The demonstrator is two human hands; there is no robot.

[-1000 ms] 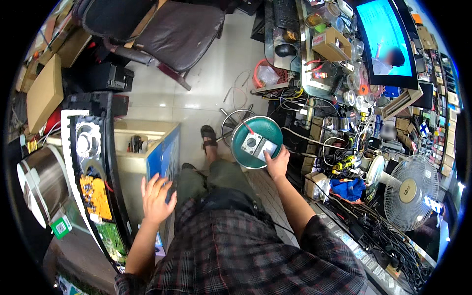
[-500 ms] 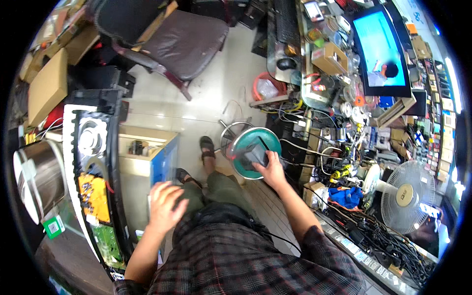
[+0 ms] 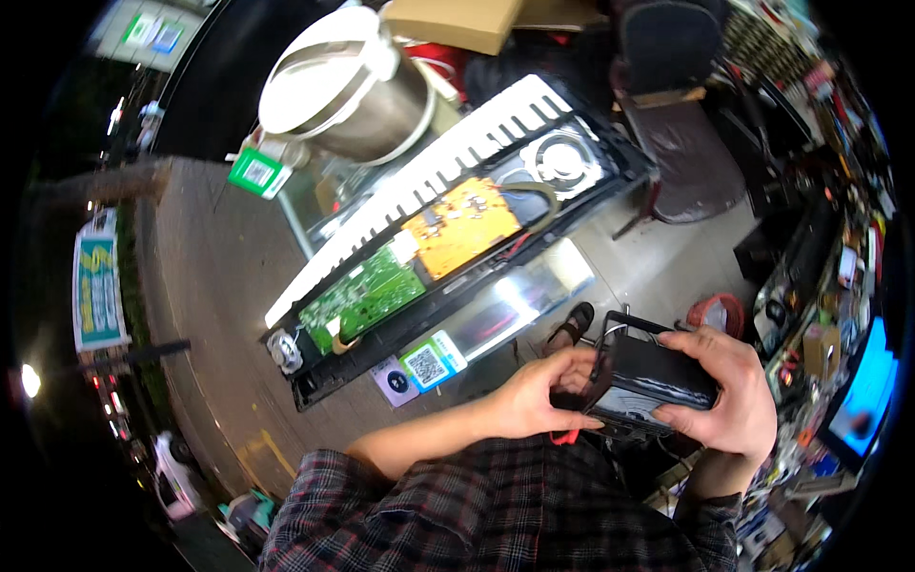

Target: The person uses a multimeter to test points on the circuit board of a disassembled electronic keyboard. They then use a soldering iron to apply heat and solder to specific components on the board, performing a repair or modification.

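A glossy black boxy device (image 3: 658,374) with a thin frame-like loop at its upper left is held up in front of my body. My right hand (image 3: 729,391) grips its right end, fingers over the top and thumb on the near side. At the left end, my left hand (image 3: 553,391) closes on it, thumb along the near lower edge and fingers behind. Just below my left hand shows a small red piece (image 3: 565,437); whether it belongs to the device I cannot tell. The device's exact kind is unclear.
An opened electronic keyboard (image 3: 457,229), with orange and green circuit boards bare, lies across a glass case (image 3: 534,296) to the left. Behind it stands a steel pot-like drum (image 3: 372,105). A brown chair (image 3: 686,162) is at the far right, a cluttered bench with a screen (image 3: 863,386) at right.
My view has swung left. The dark object in my right hand has come up from the green stool, and my left hand, open and free before, now grips it too.
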